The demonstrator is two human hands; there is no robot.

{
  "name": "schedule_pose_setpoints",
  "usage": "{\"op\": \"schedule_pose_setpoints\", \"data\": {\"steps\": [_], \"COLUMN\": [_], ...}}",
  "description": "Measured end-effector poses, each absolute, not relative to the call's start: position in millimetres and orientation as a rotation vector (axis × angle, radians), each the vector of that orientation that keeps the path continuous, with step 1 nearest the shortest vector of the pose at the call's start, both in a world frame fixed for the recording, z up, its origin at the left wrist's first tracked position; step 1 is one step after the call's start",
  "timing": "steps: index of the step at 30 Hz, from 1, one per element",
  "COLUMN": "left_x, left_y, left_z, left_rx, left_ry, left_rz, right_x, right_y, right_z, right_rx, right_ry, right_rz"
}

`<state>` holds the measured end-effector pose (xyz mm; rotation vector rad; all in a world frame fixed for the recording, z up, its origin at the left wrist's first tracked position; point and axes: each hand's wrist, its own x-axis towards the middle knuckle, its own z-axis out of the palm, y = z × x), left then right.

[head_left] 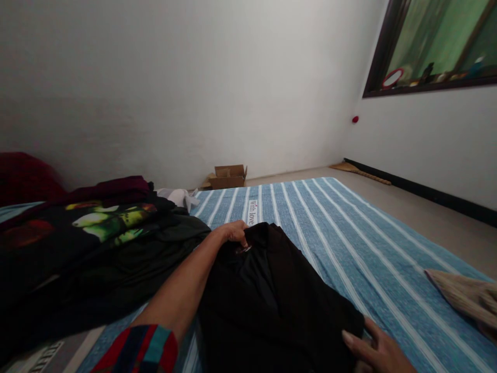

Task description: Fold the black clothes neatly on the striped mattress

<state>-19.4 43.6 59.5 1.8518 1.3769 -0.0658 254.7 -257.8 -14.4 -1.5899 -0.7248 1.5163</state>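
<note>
A black jacket [295,290] with a dark lining lies at the lower middle, its collar end pointing away from me. My left hand [233,232] is closed on the collar beside a small label [244,249]. At the lower right, my right hand [378,346] pinches the jacket's side edge, thumb on top and fingers partly hidden beneath. The jacket's lower part runs out of view. Under it spreads a blue and white striped bedsheet [349,243].
Dark clothes [116,259], one with a green print, are heaped at the left. A beige cloth [466,298] lies at the right edge. Beyond the bed stand a cardboard box [229,177] and the wall [194,93]. A broom [361,171] rests on the floor.
</note>
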Motion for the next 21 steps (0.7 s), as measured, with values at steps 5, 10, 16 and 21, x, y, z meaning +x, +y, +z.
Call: {"op": "schedule_pose_setpoints", "data": {"steps": [5, 10, 16, 21], "left_x": [-17.9, -19.8, -24.2, -19.8], "left_y": [40.9, 40.9, 43.9, 43.4], "left_z": [60.3, 69.6, 70.1, 51.4], "left_rx": [1.852, 1.827, 1.793, 1.784], "left_ry": [1.365, 1.312, 1.279, 1.313], "left_rz": [-0.062, -0.049, -0.031, -0.051], "right_x": [262.0, 263.0, 267.3, 269.0], "right_y": [-239.6, -237.9, -243.7, -242.7], "right_z": [2.3, 3.6, -10.6, -7.4], "right_rx": [-1.696, -1.590, -1.652, -1.713], "right_ry": [-0.904, -0.936, -0.915, -0.990], "right_rz": [1.462, 1.575, 1.493, 1.556]}}
